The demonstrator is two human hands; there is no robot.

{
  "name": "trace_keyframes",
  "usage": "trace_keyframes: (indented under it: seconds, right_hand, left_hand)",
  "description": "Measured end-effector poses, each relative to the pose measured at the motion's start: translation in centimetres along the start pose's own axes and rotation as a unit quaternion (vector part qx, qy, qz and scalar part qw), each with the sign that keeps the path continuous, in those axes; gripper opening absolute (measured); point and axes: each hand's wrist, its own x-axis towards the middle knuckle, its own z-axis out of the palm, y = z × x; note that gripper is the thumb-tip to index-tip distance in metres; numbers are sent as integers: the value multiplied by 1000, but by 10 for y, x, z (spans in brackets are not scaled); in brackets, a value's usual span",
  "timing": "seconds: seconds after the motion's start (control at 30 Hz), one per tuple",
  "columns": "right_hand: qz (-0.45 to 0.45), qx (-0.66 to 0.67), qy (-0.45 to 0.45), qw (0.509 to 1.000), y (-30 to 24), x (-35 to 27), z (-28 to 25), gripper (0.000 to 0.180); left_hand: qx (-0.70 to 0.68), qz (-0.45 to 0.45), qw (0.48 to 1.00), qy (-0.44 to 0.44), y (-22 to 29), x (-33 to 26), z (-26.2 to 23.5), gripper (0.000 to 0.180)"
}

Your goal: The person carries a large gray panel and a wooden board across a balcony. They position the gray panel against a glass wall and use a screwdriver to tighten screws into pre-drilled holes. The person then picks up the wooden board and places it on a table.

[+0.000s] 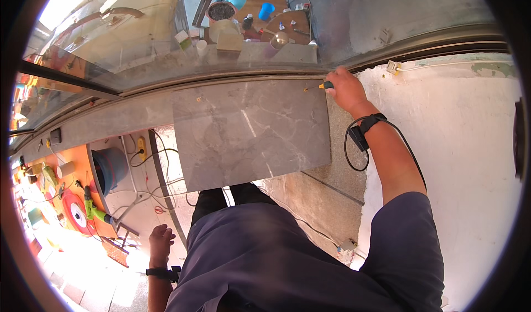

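Screwdriver [326, 84] with a green-and-yellow handle sits clenched in the person's right hand [345, 89], its tip pointing toward nine o'clock along the far edge of a grey marbled stone slab [251, 132], at the slab's one o'clock corner. The slab lies flat on a ledge beside a metal window frame rail [221, 79], with a small screw [199, 98] showing near the slab's eleven o'clock corner. A black wrist strap with a looping cable [354, 146] rings the right forearm. The left hand [161, 240] hangs loosely curled at seven o'clock, holding nothing, also wearing a dark band. Below, at eight o'clock, a green cordless drill [91, 207] lies on an orange mat [74, 162] near a blue bucket [110, 168].
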Motion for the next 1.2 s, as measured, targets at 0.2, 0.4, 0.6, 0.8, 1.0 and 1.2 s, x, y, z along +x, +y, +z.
trace_keyframes:
  seconds: [0.2, 0.4, 0.6, 0.8, 1.0, 1.2]
  right_hand:
    - [224, 46, -68, 971, 14, 14, -2, 34]
    - [108, 65, 12, 992, 15, -1, -2, 31]
    - [120, 47, -23, 991, 0, -1, -6, 34]
    - [256, 105, -62, 959, 42, 10, 7, 42]
    - [28, 65, -28, 997, 9, 1, -3, 28]
    - [223, 90, -105, 965, 38, 19, 3, 33]
  left_hand:
    - [-7, -3, 1000, -6, 1, 2, 5, 34]
    - [-5, 6, 1000, -4, -2, 3, 5, 33]
    - [5, 2, 1000, -6, -8, 1, 0, 34]
    - [-4, 20, 1000, -19, -2, 2, 6, 34]
    - [-3, 0, 1000, -20, -14, 0, -2, 36]
    - [-8, 9, 1000, -16, -16, 5, 2, 35]
